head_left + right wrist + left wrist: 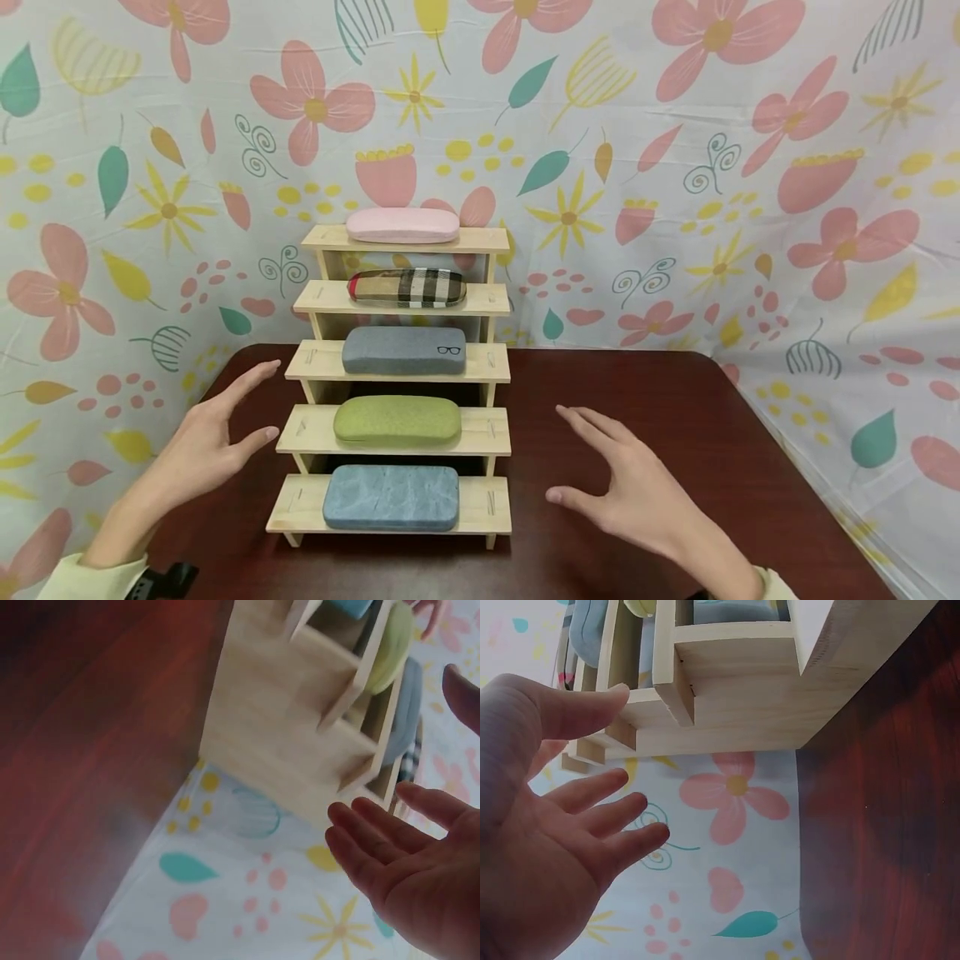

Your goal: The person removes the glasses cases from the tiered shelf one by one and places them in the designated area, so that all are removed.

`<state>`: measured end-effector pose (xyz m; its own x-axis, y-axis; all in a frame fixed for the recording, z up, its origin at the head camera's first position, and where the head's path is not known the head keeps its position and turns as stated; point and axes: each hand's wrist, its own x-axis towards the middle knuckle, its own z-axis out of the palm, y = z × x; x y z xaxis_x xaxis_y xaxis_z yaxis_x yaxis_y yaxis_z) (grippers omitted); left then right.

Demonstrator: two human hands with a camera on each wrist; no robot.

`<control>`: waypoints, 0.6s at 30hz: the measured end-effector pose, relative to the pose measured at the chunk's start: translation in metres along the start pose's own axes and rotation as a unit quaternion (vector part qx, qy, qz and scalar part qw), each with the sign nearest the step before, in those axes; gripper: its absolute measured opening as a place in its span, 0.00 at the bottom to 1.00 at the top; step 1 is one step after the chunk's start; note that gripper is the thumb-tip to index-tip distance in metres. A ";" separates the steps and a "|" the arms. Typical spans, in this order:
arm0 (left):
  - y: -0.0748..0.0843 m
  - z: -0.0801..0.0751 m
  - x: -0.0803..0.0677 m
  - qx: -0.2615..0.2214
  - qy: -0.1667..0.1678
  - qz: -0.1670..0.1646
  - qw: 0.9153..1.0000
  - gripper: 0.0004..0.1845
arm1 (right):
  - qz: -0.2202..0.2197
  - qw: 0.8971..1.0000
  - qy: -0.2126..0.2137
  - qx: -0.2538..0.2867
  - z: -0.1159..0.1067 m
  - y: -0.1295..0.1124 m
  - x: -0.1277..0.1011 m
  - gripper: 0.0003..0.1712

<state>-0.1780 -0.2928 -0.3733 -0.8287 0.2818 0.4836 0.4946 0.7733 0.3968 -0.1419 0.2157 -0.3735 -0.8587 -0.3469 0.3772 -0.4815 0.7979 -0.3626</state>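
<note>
A light wooden tiered rack [480, 433] stands on the table with one glasses case on each step. From top to bottom sit a pink case [402, 225], a plaid case [407, 287], a grey case [403, 350] with a small glasses print, a green case [397, 419] and a marbled blue case [392, 497]. My left hand [202, 442] is held in the air left of the rack, thumb and fingers spread apart, holding nothing. To the right of the rack hovers my right hand [637, 483], also spread and holding nothing. In the left wrist view the thumb overlaps the rack's side.
The dark red-brown table [645, 400] extends on both sides of the rack. Behind and beside it hangs a white cloth [480, 108] printed with flowers and leaves. A black strap [161, 581] circles my left wrist beside a pale sleeve.
</note>
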 end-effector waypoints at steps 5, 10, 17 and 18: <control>-0.008 0.006 0.002 -0.066 -0.013 0.004 0.998 0.51 | -0.031 0.996 -0.019 0.077 0.012 -0.017 0.001 0.47; -0.015 0.011 0.003 -0.120 -0.020 0.000 0.993 0.49 | -0.045 0.992 -0.036 0.113 0.027 -0.029 0.001 0.43; -0.016 0.014 0.006 -0.158 -0.033 -0.006 0.987 0.46 | -0.083 0.988 -0.017 0.131 0.042 -0.043 0.001 0.39; -0.016 0.014 0.007 -0.161 -0.035 -0.005 0.986 0.46 | -0.092 0.987 -0.005 0.132 0.042 -0.046 0.000 0.39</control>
<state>-0.1952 -0.2949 -0.3875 -0.8450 0.3222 0.4267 0.5336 0.5599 0.6339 -0.1273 0.1582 -0.3921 -0.7531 -0.4809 0.4490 -0.6578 0.5649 -0.4982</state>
